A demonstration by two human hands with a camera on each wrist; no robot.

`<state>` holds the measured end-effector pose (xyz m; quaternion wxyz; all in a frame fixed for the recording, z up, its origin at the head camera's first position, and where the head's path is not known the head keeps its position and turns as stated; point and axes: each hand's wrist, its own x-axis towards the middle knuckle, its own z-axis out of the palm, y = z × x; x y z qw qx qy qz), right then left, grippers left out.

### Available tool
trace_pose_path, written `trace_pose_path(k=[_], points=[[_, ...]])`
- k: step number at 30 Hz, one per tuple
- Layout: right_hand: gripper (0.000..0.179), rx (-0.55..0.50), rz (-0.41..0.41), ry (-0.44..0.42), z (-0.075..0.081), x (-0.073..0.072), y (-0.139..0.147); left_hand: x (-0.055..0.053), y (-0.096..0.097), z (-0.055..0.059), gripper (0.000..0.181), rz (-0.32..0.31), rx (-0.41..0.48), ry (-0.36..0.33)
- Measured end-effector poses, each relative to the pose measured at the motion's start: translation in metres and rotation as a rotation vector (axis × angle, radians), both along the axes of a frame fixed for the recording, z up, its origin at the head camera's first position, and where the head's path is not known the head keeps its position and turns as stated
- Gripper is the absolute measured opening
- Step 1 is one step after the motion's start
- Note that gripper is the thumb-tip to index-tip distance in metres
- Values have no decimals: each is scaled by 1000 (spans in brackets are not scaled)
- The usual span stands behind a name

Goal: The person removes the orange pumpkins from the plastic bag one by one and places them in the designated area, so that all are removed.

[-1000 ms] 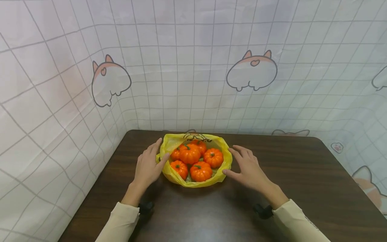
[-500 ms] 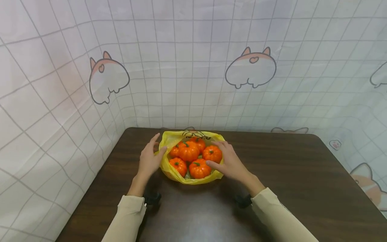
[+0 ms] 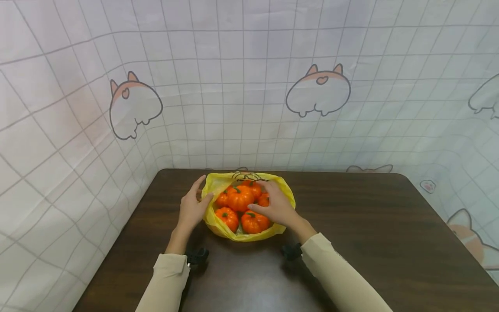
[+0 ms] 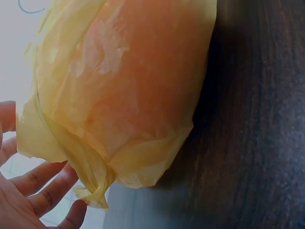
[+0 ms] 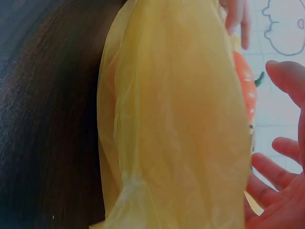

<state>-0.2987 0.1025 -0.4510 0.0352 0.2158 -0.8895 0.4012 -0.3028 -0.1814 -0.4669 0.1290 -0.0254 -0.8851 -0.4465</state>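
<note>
A yellow plastic bag [image 3: 289,195] stands with its mouth open on the table, holding several small orange pumpkins [image 3: 240,198] with green stems. My left hand [image 3: 191,211] is at the bag's left side, fingers spread. In the left wrist view, the thumb [image 4: 74,217] of that hand lies by a twisted corner of the bag; whether it touches is hard to tell. Over the right part of the opening is my right hand [image 3: 280,209], fingers extended and partly covering the right-hand pumpkin. The right wrist view shows this hand [image 5: 281,186] above the bag's rim, with nothing between thumb and fingers.
The dark brown wooden table [image 3: 362,225] extends well to the right of the bag. A white grid-patterned cloth [image 3: 249,99] with cartoon animal drawings hangs behind the table and along its left side.
My right hand has moved left, from outside the bag's right edge to over the pumpkins in its mouth. The left hand has stayed close to the bag's left side.
</note>
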Motion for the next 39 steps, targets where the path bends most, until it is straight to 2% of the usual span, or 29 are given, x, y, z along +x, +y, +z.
trace_pose_path(k=[8, 16, 29, 39], points=[[80, 14, -41, -37, -5, -6, -14, -5, -1, 3, 62, 10, 6, -5], [81, 24, -50, -69, -9, -13, -20, -10, 0, 1, 59, 16, 21, -2], [80, 85, -64, -54, -9, -18, -26, -18, 4, -1, 53, 31, 8, 12], [82, 95, -90, -59, -18, -20, -31, -20, 3, -8, 51, 31, -4, 24]])
